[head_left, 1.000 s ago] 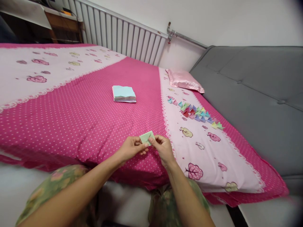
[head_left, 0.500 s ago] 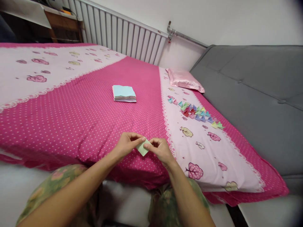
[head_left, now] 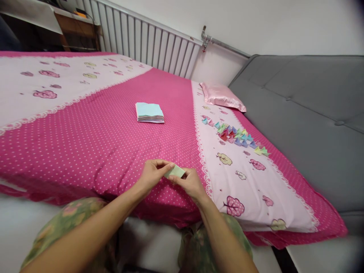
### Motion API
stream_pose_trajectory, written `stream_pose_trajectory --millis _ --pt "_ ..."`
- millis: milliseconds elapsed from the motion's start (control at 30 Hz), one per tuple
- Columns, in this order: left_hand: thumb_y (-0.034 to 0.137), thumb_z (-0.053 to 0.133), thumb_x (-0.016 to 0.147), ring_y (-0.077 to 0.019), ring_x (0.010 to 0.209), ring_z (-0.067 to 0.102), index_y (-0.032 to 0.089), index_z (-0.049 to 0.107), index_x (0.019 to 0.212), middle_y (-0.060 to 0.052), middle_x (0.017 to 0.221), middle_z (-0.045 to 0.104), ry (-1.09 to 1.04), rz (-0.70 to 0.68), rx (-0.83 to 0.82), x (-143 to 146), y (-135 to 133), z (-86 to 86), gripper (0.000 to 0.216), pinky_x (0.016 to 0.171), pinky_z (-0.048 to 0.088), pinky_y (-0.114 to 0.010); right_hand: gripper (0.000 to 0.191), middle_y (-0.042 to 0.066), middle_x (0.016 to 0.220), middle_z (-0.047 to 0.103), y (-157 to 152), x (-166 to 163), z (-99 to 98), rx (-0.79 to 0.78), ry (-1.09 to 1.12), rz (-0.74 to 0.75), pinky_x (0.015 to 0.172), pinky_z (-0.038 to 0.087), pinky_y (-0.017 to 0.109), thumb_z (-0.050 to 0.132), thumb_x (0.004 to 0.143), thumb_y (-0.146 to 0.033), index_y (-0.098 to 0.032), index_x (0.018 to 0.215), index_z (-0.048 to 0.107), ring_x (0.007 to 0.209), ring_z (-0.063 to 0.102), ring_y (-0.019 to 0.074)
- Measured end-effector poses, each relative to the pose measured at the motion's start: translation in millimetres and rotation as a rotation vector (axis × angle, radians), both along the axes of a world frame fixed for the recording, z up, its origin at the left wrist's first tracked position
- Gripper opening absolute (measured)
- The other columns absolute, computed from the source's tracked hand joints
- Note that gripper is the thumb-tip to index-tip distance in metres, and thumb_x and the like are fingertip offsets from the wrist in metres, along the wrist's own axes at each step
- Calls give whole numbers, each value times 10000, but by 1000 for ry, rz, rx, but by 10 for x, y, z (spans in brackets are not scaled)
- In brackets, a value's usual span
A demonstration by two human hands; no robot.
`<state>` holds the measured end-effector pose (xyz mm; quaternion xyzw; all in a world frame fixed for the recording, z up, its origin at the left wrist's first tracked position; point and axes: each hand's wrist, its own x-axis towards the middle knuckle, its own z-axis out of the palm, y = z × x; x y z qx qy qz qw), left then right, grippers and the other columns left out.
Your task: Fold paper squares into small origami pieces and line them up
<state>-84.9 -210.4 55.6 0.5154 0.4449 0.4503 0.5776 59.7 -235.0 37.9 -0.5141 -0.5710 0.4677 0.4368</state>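
A small pale green piece of folded paper (head_left: 176, 171) is held between my two hands above the near edge of the bed. My left hand (head_left: 155, 172) pinches its left end, thumb on top. On the lower right side, my right hand (head_left: 189, 181) grips it with the thumb across its front; the fingers behind are partly hidden. Farther off on the pink dotted cover lies a stack of square paper sheets (head_left: 149, 112), light blue on top. To the right, several small folded paper shapes (head_left: 237, 135) in many colours stand close together.
The bed cover (head_left: 113, 125) is pink with white printed bands. A pink pillow (head_left: 222, 97) lies by the grey headboard (head_left: 301, 98). Behind the bed are a white radiator (head_left: 148, 38) and a pipe (head_left: 224, 44). A desk (head_left: 75, 28) stands at the far left.
The green paper has turned from hanging corner-down to lying more sideways. My right thumb has shifted left and slightly down; my left hand has barely moved.
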Motion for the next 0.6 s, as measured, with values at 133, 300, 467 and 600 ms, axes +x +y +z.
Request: stream_pose_trajectory --millis 133,300,467,600 --pt "343 680 627 -108 507 548 116 683 680 -32 590 660 23 -109 -26 -1 19 -22 234 513 414 -211 205 -1 522 589 -12 -17 36 -55 88 11 478 352 220 704 624 -317 -130 585 632 467 485 97" --pt "347 676 624 -101 460 521 119 638 542 -17 498 616 74 -171 30 -8 40 -69 245 473 381 -205 193 0 504 601 -22 -28 64 -122 173 14 484 377 220 739 572 -297 -127 599 652 457 514 99" --pt "350 671 631 -94 456 512 131 643 583 -3 493 606 15 -141 -3 4 1 -37 226 458 373 -194 220 3 533 613 -15 -21 21 -150 206 38 483 399 224 752 551 -306 -123 644 671 458 525 101" --pt "345 689 619 -88 454 512 128 645 630 0 516 606 -46 -103 -45 25 -25 -22 222 457 385 -192 224 2 538 614 -25 -32 21 -163 192 43 473 395 215 753 553 -311 -125 641 666 460 525 97"
